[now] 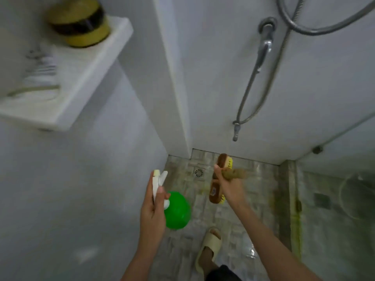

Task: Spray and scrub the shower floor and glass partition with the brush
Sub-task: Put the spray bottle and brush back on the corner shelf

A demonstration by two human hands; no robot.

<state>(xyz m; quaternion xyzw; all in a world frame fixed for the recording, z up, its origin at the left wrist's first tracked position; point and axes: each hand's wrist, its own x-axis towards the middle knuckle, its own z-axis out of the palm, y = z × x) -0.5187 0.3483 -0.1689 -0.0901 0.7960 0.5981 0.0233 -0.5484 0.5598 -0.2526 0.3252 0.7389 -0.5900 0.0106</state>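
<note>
Left hand [151, 207] around green spray bottle [178, 209]

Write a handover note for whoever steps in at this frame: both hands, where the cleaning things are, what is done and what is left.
Left hand: holds the green spray bottle by its white trigger head, nozzle pointing away.
Right hand: grips the brush by its handle, head near the drain; floor contact cannot be told.
Shower floor: looks wet and shiny in places.
Glass partition: on the right, with yellow-green grime along its base.
Done: nothing clearly finished.
Left: spray and scrub the floor and the partition, the grimy base likely needing most.
</note>
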